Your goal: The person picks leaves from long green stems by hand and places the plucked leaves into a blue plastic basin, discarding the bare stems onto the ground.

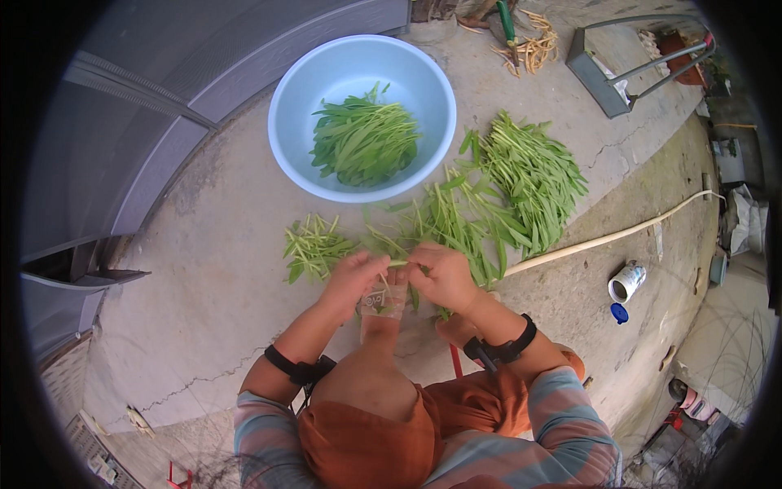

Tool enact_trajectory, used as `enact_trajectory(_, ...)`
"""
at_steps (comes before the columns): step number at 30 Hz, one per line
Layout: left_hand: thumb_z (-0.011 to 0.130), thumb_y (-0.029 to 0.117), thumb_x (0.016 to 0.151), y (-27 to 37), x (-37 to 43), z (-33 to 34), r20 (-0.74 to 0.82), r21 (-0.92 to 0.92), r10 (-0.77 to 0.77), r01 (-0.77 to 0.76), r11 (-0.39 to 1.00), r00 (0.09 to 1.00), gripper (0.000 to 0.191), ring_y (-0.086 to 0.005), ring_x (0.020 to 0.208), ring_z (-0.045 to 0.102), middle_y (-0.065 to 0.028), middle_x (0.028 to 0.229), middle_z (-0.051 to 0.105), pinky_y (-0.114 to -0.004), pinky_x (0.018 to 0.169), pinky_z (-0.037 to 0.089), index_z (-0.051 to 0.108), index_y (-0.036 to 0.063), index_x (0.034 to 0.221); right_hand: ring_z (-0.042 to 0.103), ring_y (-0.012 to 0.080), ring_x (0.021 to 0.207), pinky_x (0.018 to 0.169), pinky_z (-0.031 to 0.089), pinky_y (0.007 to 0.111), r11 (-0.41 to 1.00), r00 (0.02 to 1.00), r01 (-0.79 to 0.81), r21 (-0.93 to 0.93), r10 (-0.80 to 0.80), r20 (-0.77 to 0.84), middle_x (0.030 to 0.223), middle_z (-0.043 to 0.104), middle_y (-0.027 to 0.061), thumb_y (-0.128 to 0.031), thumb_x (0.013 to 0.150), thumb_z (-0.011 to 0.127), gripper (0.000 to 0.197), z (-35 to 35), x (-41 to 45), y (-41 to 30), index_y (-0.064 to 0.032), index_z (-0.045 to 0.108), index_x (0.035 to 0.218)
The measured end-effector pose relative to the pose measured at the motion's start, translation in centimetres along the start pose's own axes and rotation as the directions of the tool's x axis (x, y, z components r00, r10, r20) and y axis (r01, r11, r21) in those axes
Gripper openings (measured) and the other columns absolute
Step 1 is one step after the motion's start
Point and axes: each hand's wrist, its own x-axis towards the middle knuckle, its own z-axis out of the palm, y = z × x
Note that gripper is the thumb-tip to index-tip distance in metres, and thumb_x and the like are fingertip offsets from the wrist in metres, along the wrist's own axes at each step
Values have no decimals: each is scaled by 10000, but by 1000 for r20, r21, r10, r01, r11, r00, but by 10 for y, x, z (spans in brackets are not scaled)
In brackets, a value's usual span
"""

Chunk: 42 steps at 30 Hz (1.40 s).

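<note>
Between my two hands a green vegetable stem [398, 263] is stretched, pinched at both sides. My left hand [354, 276] grips its left end, just right of a small pile of leafy pieces and stems [314, 244]. My right hand [445, 275] pinches the other end, beside loose leafy greens [455, 223] on the concrete. Farther right lies a thick bunch of long-leaved greens [531, 177], which looks like water spinach. Ahead of my hands stands a light blue plastic basin [361, 194] holding a heap of cut greens [366, 140].
A pale hose or pole [605, 236] runs across the concrete at right. Near it a white container [627, 281] lies tipped beside a blue lid [619, 313]. Green-handled shears [507, 24] lie by dry strips [537, 46]. Grey metal panels [134, 147] border the left.
</note>
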Motion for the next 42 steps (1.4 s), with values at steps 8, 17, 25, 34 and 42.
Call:
enact_trajectory(8, 614, 166, 812, 13, -11, 3, 81, -106, 34, -25, 994, 996, 131, -34, 469, 349, 56, 598, 447, -178, 436, 265, 530, 100, 736, 461, 105, 658, 632, 366, 227, -29, 754, -450, 893, 524, 397, 689, 512, -2, -130, 793, 497, 117, -27, -2, 36, -36, 566, 808)
enact_trajectory(17, 619, 134, 780, 6, -6, -33, -27, 171, 113, -107, 979, 993, 100, -28, 521, 381, 68, 629, 466, -191, 452, 286, 536, 106, 732, 537, 141, 574, 527, 426, 290, 727, 845, -529, 438, 404, 350, 653, 565, 21, -193, 785, 515, 165, -11, -5, 32, -42, 575, 757)
enact_trajectory(25, 651, 197, 768, -14, 19, -124, -551, 604, 425, -7, 797, 718, 211, -74, 550, 446, 17, 643, 500, -223, 502, 369, 560, 35, 867, 631, 273, 645, 565, 505, 369, 844, 904, -215, -492, 362, 227, 776, 627, 117, -135, 756, 481, 133, 63, -34, 70, -79, 602, 763)
enact_trajectory(34, 641, 246, 770, -35, 31, -103, -422, 609, 449, -120, 784, 788, 422, -146, 732, 563, -52, 799, 594, -288, 662, 445, 525, 45, 1122, 610, 295, 670, 579, 495, 379, 866, 935, -310, -393, 353, 41, 755, 584, 107, -151, 710, 557, 89, 64, -33, 57, -82, 552, 766)
enact_trajectory(42, 589, 223, 851, -16, 23, -32, -134, 117, 163, -147, 982, 978, 261, -58, 689, 499, 7, 895, 570, -195, 578, 398, 539, 70, 1056, 603, 249, 684, 612, 481, 331, 938, 925, -327, 112, 294, 241, 772, 606, 107, -136, 702, 637, 154, 6, -23, 12, -63, 579, 823)
